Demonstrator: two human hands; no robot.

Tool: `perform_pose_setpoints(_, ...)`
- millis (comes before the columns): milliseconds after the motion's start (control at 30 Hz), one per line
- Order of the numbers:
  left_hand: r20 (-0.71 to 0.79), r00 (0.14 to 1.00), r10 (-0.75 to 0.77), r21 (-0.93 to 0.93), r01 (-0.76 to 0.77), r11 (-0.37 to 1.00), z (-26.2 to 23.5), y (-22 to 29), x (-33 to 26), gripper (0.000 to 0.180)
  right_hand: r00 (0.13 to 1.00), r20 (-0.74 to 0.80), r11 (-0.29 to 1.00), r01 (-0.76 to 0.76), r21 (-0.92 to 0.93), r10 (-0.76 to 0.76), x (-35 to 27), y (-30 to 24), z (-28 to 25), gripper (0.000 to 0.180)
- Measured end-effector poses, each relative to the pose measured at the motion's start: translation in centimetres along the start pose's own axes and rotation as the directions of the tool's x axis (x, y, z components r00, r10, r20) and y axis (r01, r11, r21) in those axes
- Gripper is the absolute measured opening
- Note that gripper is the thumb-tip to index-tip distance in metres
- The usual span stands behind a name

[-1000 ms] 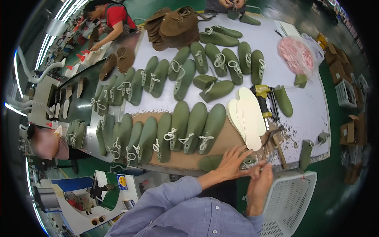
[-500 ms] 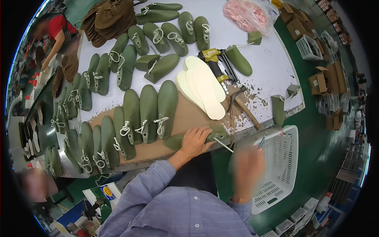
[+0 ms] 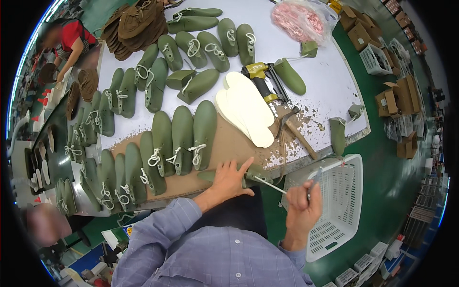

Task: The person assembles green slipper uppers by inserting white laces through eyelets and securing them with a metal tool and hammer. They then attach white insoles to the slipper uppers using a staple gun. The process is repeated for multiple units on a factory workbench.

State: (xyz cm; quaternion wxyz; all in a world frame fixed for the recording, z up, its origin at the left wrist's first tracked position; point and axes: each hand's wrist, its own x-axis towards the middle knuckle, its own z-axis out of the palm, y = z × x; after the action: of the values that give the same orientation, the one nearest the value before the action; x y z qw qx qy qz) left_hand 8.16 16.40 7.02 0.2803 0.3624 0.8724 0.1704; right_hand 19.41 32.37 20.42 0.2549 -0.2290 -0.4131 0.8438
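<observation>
Now my left hand [image 3: 228, 181] presses flat on a green shoe last [image 3: 252, 175] at the table edge [image 3: 181, 193], while my right hand [image 3: 300, 205] is fisted around a white lace [image 3: 270, 185]

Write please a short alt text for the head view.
A person's left hand presses a green shoe last on a worktable while the right hand pulls its white cord. Many green lasts, cream insoles and a white basket surround them.

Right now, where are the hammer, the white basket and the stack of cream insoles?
hammer [image 3: 302, 137]: head view, on its wooden handle.
white basket [image 3: 355, 165]: head view, on its top rim.
stack of cream insoles [image 3: 246, 107]: head view, on the top insole.
</observation>
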Motion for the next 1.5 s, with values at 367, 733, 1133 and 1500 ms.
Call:
perform_pose_setpoints(367,-0.566,0.824,0.02,-0.115,-0.103,0.988,6.6,-0.3,2.8,0.091,0.943,0.119,0.937,-0.283,-0.206,0.311,-2.1,5.1,5.2,0.03)
perform_pose_setpoints(733,-0.462,0.884,0.073,-0.198,-0.184,0.963,5.6,-3.1,1.1,0.052,0.996,0.053,0.477,0.079,-0.875,-0.068,1.7,1.7,-3.6,0.015)
perform_pose_setpoints(1133,-0.577,0.807,0.126,-0.198,-0.289,0.937,6.6,-3.6,1.5,0.055,0.867,0.453,-0.075,0.476,-0.876,0.207,5.0,8.5,-5.8,0.016)
perform_pose_setpoints(1500,-0.583,0.802,0.131,-0.209,-0.304,0.93,6.2,-3.5,1.4,0.055,0.706,0.516,-0.139,0.645,-0.752,0.486,7.4,7.5,-4.8,0.019)
